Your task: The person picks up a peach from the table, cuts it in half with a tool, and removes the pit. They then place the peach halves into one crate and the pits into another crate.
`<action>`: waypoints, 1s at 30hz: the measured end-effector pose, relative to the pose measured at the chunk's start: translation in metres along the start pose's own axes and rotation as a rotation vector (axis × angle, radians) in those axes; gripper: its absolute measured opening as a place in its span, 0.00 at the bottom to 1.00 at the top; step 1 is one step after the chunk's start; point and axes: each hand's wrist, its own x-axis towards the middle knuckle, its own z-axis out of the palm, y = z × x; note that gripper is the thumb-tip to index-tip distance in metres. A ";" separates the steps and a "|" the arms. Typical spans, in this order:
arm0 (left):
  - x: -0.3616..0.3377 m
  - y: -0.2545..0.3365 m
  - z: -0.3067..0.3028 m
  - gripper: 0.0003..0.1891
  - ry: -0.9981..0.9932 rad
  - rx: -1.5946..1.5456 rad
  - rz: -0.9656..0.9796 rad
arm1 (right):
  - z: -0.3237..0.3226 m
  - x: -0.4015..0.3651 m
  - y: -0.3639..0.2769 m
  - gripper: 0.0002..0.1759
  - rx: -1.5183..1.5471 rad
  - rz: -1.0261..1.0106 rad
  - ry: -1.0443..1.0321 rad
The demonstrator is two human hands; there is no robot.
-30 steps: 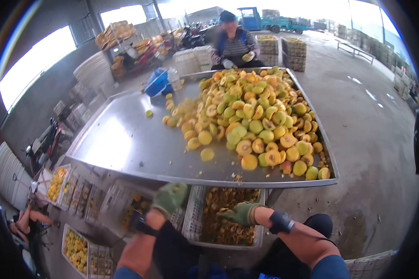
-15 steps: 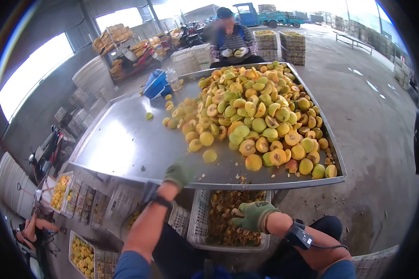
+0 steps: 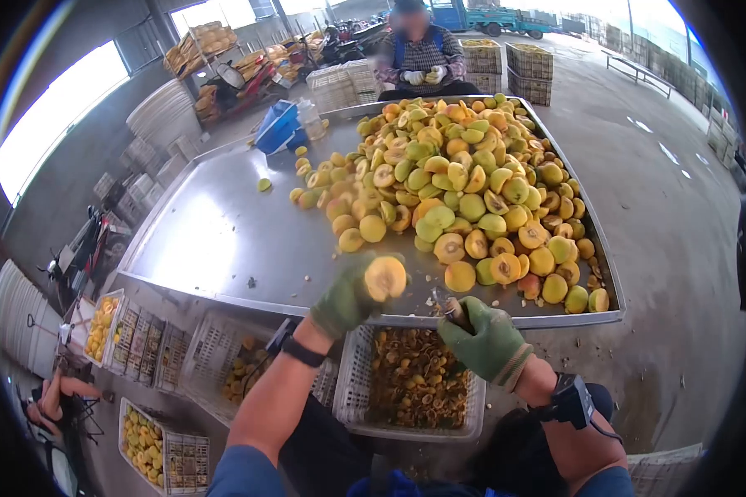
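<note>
My left hand [image 3: 348, 294], in a green glove, is closed on a halved yellow peach [image 3: 385, 278] just above the table's near edge. The cut face with its pit hollow points toward me. Close by on the right, my gloved right hand [image 3: 485, 338] is wrapped round a small pitting tool [image 3: 453, 310] with a brownish handle and a metal tip. Its tip is at the table edge, a short way from the peach half. A large heap of peach halves [image 3: 472, 182] covers the right side of the metal table [image 3: 199, 240].
Beneath the table edge stands a crate [image 3: 352, 389] of brown pits and scraps. Crates of peaches [image 3: 145, 439] are stacked at the left. A blue basket [image 3: 278, 128] sits on the table's far left. Across the table sits a gloved co-worker [image 3: 423, 62].
My left hand has come up from the table surface with a peach half. My right hand has risen from over the scrap crate to the table edge with the pitting tool.
</note>
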 end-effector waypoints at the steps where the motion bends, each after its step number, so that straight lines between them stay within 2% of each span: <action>1: -0.008 0.014 0.013 0.22 -0.021 0.078 0.068 | 0.005 0.002 -0.003 0.17 0.014 -0.054 0.014; 4: -0.028 0.024 0.033 0.23 -0.012 0.490 0.391 | 0.018 0.005 -0.011 0.17 0.047 -0.095 -0.021; 6: -0.035 0.013 0.034 0.31 -0.015 0.194 0.213 | 0.023 0.008 -0.014 0.16 0.021 -0.096 -0.042; 8: -0.042 0.005 0.035 0.32 -0.007 0.046 0.156 | 0.032 0.009 -0.014 0.16 -0.046 -0.115 -0.060; 11: -0.049 0.004 0.034 0.31 -0.019 0.321 0.273 | 0.043 0.012 -0.006 0.15 -0.069 -0.228 -0.052; 14: -0.053 0.012 0.039 0.28 0.030 0.398 0.286 | 0.054 0.018 -0.001 0.14 -0.112 -0.244 -0.032; 18: -0.053 0.004 0.034 0.24 0.077 -0.040 0.026 | 0.063 0.022 -0.006 0.14 -0.103 -0.247 -0.021; 20: -0.055 0.012 0.038 0.27 0.100 -0.185 -0.085 | 0.066 0.019 -0.006 0.14 -0.125 -0.264 -0.016; 23: -0.056 0.006 0.038 0.29 0.102 -0.116 -0.018 | 0.067 0.018 -0.012 0.14 -0.168 -0.203 -0.045; 26: -0.059 0.013 0.036 0.21 0.093 0.051 -0.002 | 0.068 0.015 -0.013 0.14 -0.158 -0.202 -0.049; 28: -0.055 0.001 0.044 0.22 0.139 -0.011 0.080 | 0.070 0.014 -0.010 0.15 -0.146 -0.177 -0.059; 30: -0.053 -0.010 0.045 0.22 0.149 -0.106 0.057 | 0.072 0.012 -0.008 0.15 -0.146 -0.147 -0.076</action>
